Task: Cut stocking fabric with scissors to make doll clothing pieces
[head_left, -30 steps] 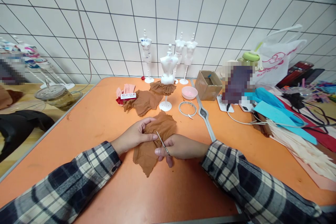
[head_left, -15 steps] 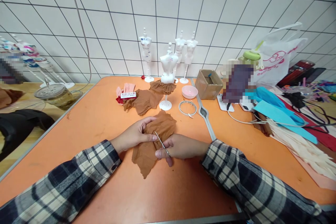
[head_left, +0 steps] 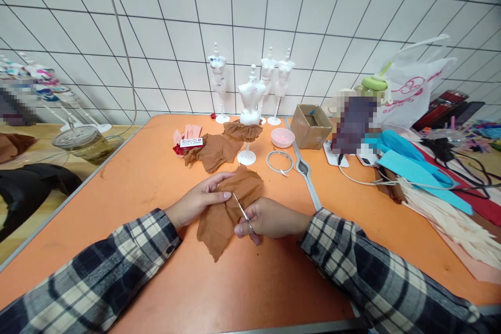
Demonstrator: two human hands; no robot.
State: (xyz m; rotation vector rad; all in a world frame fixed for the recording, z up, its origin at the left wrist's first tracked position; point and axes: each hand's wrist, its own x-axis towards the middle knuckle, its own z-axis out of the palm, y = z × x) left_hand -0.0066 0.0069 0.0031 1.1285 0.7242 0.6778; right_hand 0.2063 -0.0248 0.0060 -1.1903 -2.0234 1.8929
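Observation:
My left hand pinches a piece of thin brown fabric near its middle, thumb on top. My right hand is closed round the handles of small metal scissors, whose blades lie over the fabric and point up toward my left thumb. One flap of the fabric hangs toward me and another spreads out beyond my hands. Just past it stands a small white dress-form mannequin with a ruffled brown skirt low on its body. More crumpled brown fabric lies left of its base.
Behind are several white mannequins, a pink bowl, a ring of wire or tape and a cardboard box. Pink and red cloth with a labelled packet lies left. Blue fabric strips and cables crowd the right side of the orange table.
My right hand and the scissors have shifted slightly up and to the right. My left thumb has moved back a little from the blade tips, and the fabric's lower flap has lifted slightly.

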